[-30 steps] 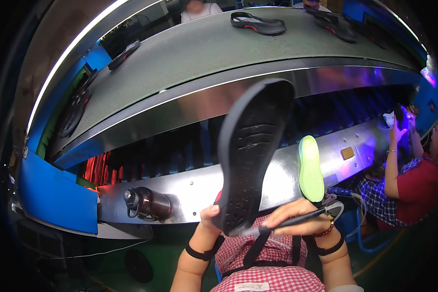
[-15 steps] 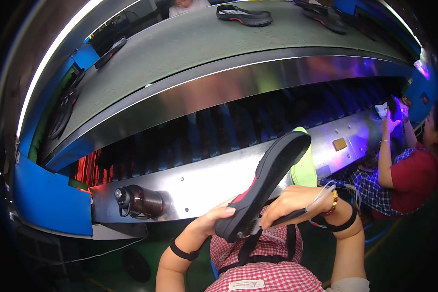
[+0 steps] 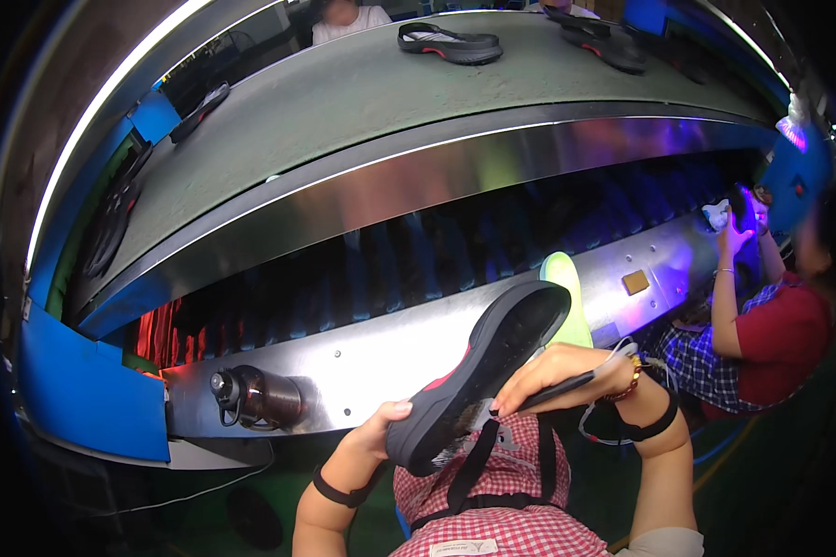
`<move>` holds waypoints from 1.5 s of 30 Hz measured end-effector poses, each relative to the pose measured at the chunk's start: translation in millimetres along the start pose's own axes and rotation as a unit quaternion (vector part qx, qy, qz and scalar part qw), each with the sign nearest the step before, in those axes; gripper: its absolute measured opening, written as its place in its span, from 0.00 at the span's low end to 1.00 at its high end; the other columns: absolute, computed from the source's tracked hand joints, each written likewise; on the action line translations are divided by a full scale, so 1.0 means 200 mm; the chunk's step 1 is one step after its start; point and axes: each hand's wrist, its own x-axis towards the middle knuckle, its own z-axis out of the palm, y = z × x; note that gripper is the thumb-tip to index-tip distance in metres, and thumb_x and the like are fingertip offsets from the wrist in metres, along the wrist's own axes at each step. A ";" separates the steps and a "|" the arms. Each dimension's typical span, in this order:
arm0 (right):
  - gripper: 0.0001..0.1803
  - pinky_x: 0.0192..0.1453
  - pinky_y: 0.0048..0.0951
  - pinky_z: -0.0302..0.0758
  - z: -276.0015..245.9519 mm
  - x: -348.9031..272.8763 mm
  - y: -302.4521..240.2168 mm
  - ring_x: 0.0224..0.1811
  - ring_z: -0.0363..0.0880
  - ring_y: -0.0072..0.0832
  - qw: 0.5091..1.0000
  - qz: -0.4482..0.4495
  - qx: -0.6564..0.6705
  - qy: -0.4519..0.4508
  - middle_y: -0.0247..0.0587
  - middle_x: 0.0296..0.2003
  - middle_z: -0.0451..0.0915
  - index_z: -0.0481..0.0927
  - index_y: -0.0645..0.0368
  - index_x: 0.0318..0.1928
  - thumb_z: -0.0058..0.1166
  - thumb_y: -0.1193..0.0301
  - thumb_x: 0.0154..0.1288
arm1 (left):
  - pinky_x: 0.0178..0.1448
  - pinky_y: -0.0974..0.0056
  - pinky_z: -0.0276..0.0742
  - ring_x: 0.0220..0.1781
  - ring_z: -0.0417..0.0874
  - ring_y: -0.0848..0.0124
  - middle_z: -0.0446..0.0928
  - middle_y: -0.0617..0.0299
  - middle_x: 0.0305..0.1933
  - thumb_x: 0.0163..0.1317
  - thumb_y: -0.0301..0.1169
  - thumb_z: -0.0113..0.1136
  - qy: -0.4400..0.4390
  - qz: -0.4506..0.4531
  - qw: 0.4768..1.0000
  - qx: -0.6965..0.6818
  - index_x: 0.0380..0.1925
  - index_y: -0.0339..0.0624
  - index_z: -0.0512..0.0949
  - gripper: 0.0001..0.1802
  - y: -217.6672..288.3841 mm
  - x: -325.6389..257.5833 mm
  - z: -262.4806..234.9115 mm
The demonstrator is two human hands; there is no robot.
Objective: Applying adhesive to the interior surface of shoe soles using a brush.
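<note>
A black shoe sole (image 3: 492,348) with a red patch on its side is tilted up in front of my apron. My left hand (image 3: 381,432) is closed on its lower end, thumb over the rim. My right hand (image 3: 562,376) pinches a slim black-handled tool (image 3: 557,392), its tip at the sole's inner face near the lower end; the exact kind of tool is unclear. Whitish streaks show on the sole there. Just behind the sole, a lime-green shoe-sole-shaped piece (image 3: 574,311) is partly hidden on the steel ledge.
A dark bottle (image 3: 260,397) stands on the steel ledge (image 3: 344,385) at left. Beyond a dark strip-curtained slot, a green conveyor belt (image 3: 316,121) carries several soles. At right, a co-worker in a red sleeve (image 3: 776,325) works under violet light. A small yellow block (image 3: 634,282) lies between us.
The sole has turned so more of its inner face shows, and its upper end sits lower. My right hand and tool remain against it. The whole view has shifted slightly.
</note>
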 end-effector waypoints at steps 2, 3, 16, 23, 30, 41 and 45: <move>0.11 0.50 0.32 0.75 -0.01 -0.02 0.01 0.47 0.79 0.38 1.000 0.022 -0.001 -0.021 0.45 0.42 0.80 0.79 0.62 0.42 0.56 0.75 0.57 | 0.55 0.62 0.75 0.49 0.79 0.60 0.71 0.44 0.55 0.52 0.46 0.54 0.015 0.017 1.000 -0.013 0.59 0.29 0.61 0.39 0.00 -0.02 0.00; 0.11 0.51 0.33 0.75 -0.02 -0.03 -0.03 0.47 0.79 0.38 0.998 0.048 -0.020 -0.034 0.45 0.43 0.80 0.79 0.62 0.42 0.55 0.75 0.57 | 0.55 0.62 0.74 0.49 0.79 0.60 0.71 0.44 0.55 0.52 0.46 0.54 0.020 0.027 0.999 -0.018 0.59 0.29 0.61 0.39 0.01 -0.02 0.00; 0.11 0.54 0.32 0.74 -0.03 -0.09 -0.02 0.48 0.79 0.37 0.997 0.000 -0.012 0.082 0.47 0.43 0.80 0.79 0.64 0.41 0.58 0.78 0.55 | 0.57 0.61 0.73 0.50 0.78 0.59 0.70 0.44 0.56 0.50 0.46 0.54 0.054 0.135 0.987 -0.068 0.59 0.29 0.61 0.40 0.06 -0.07 0.08; 0.12 0.55 0.32 0.73 -0.02 -0.12 0.05 0.49 0.78 0.36 0.995 0.017 0.022 0.096 0.48 0.43 0.80 0.80 0.65 0.41 0.59 0.80 0.54 | 0.63 0.58 0.66 0.55 0.74 0.55 0.69 0.45 0.57 0.46 0.47 0.53 0.039 0.117 0.991 -0.058 0.58 0.32 0.63 0.41 0.03 -0.17 -0.09; 0.11 0.55 0.32 0.73 0.01 -0.12 0.10 0.48 0.79 0.36 0.984 0.037 0.036 0.171 0.49 0.42 0.80 0.80 0.66 0.40 0.59 0.81 0.53 | 0.64 0.59 0.65 0.56 0.74 0.56 0.69 0.46 0.58 0.47 0.50 0.52 0.131 0.163 0.976 -0.063 0.58 0.32 0.64 0.41 0.03 -0.16 -0.02; 0.11 0.50 0.29 0.76 0.06 -0.16 0.12 0.43 0.81 0.33 0.975 0.033 0.003 0.221 0.47 0.39 0.82 0.81 0.65 0.39 0.62 0.79 0.52 | 0.61 0.53 0.68 0.55 0.74 0.52 0.69 0.43 0.58 0.50 0.53 0.49 0.086 0.190 0.975 -0.082 0.58 0.32 0.64 0.41 0.07 -0.16 -0.15; 0.12 0.50 0.32 0.76 0.10 -0.14 -0.07 0.42 0.81 0.38 0.968 -0.004 0.065 0.242 0.52 0.36 0.82 0.81 0.67 0.35 0.63 0.83 0.46 | 0.64 0.54 0.63 0.56 0.73 0.54 0.67 0.43 0.60 0.56 0.47 0.48 0.105 0.248 0.952 -0.147 0.57 0.30 0.64 0.36 0.17 -0.19 -0.01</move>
